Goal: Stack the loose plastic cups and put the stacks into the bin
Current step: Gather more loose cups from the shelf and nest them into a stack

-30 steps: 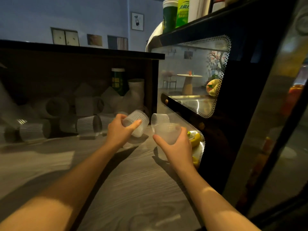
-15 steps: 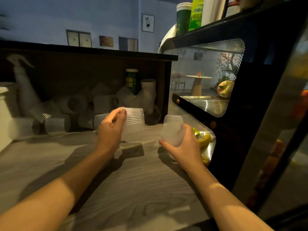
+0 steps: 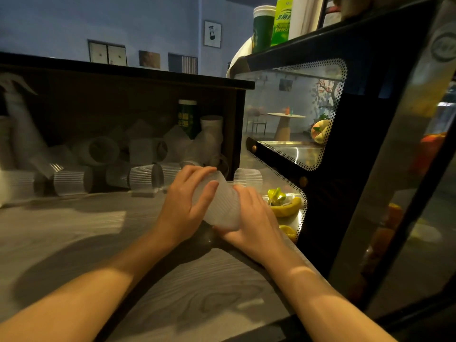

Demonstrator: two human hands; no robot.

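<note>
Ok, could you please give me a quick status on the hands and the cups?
Left hand and right hand both gripping the ribbed cups between them. Loose cups lying behind on the counter. Nothing blocking.

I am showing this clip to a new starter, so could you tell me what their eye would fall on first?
Both hands meet at centre over the wooden counter: the left hand and right hand grip ribbed clear cups between them. Behind, loose cups lie tumbled under a dark shelf. On the right, a glass display case shows yellow fruit.
</note>
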